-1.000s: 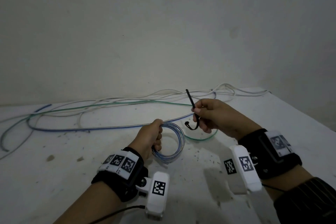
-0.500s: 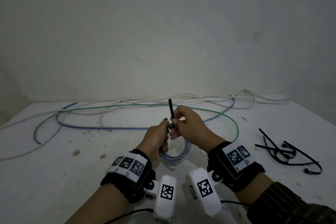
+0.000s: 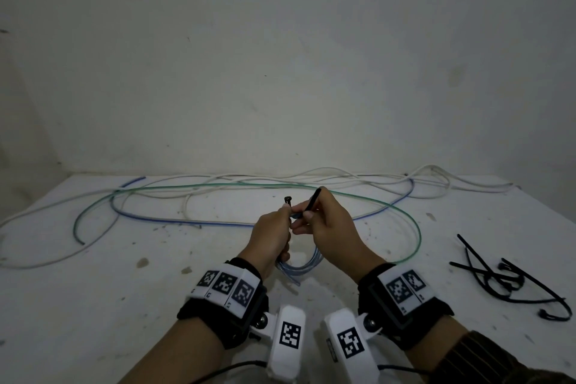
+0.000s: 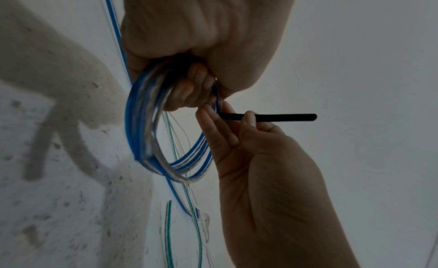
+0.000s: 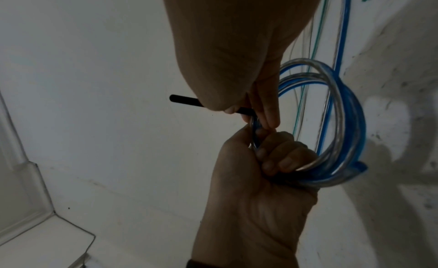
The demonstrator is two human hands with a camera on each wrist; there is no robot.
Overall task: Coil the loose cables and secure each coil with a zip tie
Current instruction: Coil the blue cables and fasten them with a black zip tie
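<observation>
My left hand (image 3: 274,234) grips a small coil of blue-and-clear cable (image 3: 300,265), lifted a little off the white table (image 3: 93,305). My right hand (image 3: 324,221) pinches a black zip tie (image 3: 314,199) between thumb and fingers, right against the coil at my left fingers. The tie's head (image 3: 288,199) sticks up above my left hand. In the left wrist view the zip tie (image 4: 272,117) runs sideways from the coil (image 4: 144,133). The right wrist view shows the zip tie (image 5: 187,100) meeting the coil (image 5: 343,122) just above my left hand (image 5: 272,156).
Loose green cable (image 3: 311,188), blue cable (image 3: 187,221) and white cable (image 3: 327,172) sprawl across the back of the table. A pile of black zip ties (image 3: 505,277) lies at the right. A plain wall stands behind.
My right hand brought the zip tie in from the right to the coil in my left hand. The tie's tail now leans right, and its head shows above my left hand.
</observation>
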